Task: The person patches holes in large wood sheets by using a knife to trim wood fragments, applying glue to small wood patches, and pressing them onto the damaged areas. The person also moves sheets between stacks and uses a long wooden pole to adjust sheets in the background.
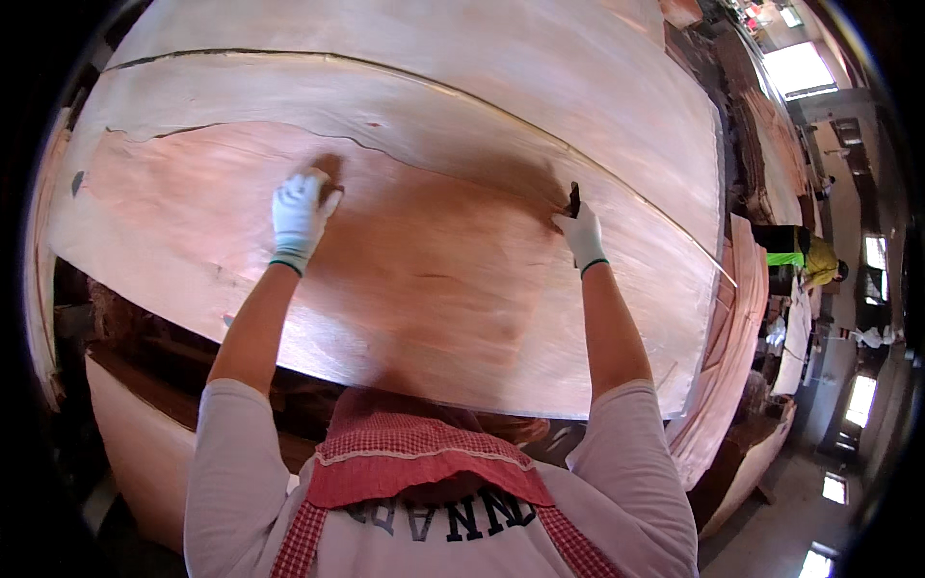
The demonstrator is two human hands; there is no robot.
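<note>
A large pale sheet of wood veneer (617, 328) spreads out in front of me, and a pinker veneer piece (434, 260) with a wavy far edge lies on it. Over the left part of the pink piece is my left hand (303, 217) in a white glove, its fingers loosely bent and thumb apart, with nothing visible in it. My right hand (584, 237), also gloved, is closed around a slim dark tool (574, 198) near the right end of that piece. The tool's exact kind is unclear.
A long thin strip (462, 94) curves across the far part of the sheet. Stacked veneer (734, 337) hangs at the right edge. Lower left stands another pale panel (145, 433). Another person (819, 262) in yellow is far off to the right.
</note>
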